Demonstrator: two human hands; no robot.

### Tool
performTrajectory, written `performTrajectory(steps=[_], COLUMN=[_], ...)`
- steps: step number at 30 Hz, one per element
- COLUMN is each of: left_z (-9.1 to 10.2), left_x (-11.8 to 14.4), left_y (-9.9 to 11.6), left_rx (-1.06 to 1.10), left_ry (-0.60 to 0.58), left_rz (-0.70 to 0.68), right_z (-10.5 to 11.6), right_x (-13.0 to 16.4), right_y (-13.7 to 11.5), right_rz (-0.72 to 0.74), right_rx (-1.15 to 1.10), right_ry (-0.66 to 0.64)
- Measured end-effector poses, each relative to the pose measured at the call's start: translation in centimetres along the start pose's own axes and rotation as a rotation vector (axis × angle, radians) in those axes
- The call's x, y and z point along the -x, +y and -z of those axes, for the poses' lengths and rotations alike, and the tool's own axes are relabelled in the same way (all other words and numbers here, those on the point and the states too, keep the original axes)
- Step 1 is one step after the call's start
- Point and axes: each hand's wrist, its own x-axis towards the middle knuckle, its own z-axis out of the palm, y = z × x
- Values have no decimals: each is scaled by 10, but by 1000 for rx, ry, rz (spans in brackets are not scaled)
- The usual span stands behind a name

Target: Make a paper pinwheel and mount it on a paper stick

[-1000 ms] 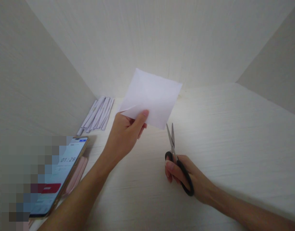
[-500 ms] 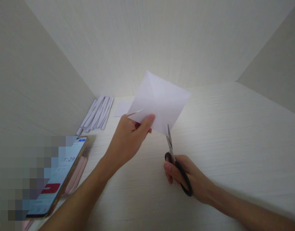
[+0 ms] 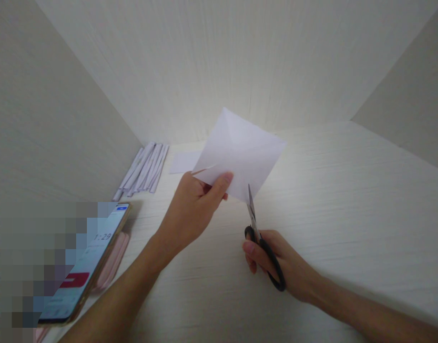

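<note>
A white square of paper (image 3: 245, 150) is held up over the table, one corner toward me, with crease lines on it and a slit near its left corner. My left hand (image 3: 200, 207) pinches its lower left edge, thumb on top and fingers beneath. In my right hand (image 3: 272, 257) is a pair of scissors (image 3: 253, 216) with black handles, fingers through the loops. The blades point away from me and meet the paper at its near corner, one blade lying over the sheet.
Several rolled white paper strips (image 3: 145, 169) lie at the back left, beside a flat white paper piece (image 3: 183, 162). A phone (image 3: 97, 257) leans on a pink stand (image 3: 113, 262) at the left. Pale walls enclose the table (image 3: 347, 205) at the back and sides.
My left hand and the paper have shifted slightly to the right, toward the scissors. My right hand and the scissors have hardly moved.
</note>
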Motion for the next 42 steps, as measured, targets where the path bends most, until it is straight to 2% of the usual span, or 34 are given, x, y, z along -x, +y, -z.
performTrajectory(steps=[30,42], left_z=[2,2], left_x=[-1,-1], left_y=[-1,-1], left_rx=[-6,-10], left_ry=[-12,-16], left_rz=[-1,6], right_z=[0,0], right_x=[-1,0], right_y=[5,-1], right_rz=[-5,-25], right_rx=[9,9], right_ry=[-4,-15])
